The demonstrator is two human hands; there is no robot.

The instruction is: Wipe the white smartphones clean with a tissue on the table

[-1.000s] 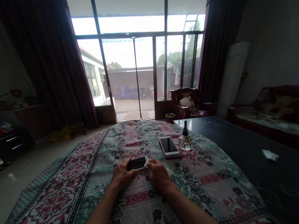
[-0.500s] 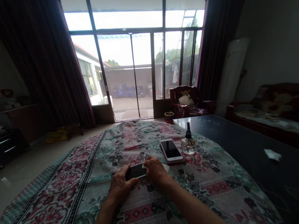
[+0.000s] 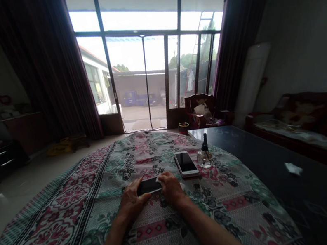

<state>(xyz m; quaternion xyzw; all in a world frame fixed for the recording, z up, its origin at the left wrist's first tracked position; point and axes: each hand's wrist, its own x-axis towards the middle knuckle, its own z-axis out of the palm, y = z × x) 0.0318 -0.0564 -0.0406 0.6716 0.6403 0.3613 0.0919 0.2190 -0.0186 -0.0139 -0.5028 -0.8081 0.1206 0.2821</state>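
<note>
My left hand [image 3: 131, 199] grips the left end of a dark smartphone [image 3: 148, 186] lying low over the patterned bedspread [image 3: 75, 233]. My right hand [image 3: 171, 188] pinches a small white wipe [image 3: 159, 179] against the phone's right end. A second smartphone [image 3: 185, 164], with a white frame and dark screen, lies flat just beyond my right hand, not touching it. Further right stands a small glass bottle [image 3: 204, 156] with a black narrow top.
The bedspread ends at a dark glossy tabletop [image 3: 260, 156] on the right, holding a white paper scrap [image 3: 293, 168]. Beyond are a red sofa [image 3: 309, 131], a carved chair [image 3: 202, 109], and glass doors [image 3: 143, 75] with dark curtains.
The whole view has shifted slightly left and down as my head moved. Both hands stay at the dark phone, with the wipe still at its right end.
</note>
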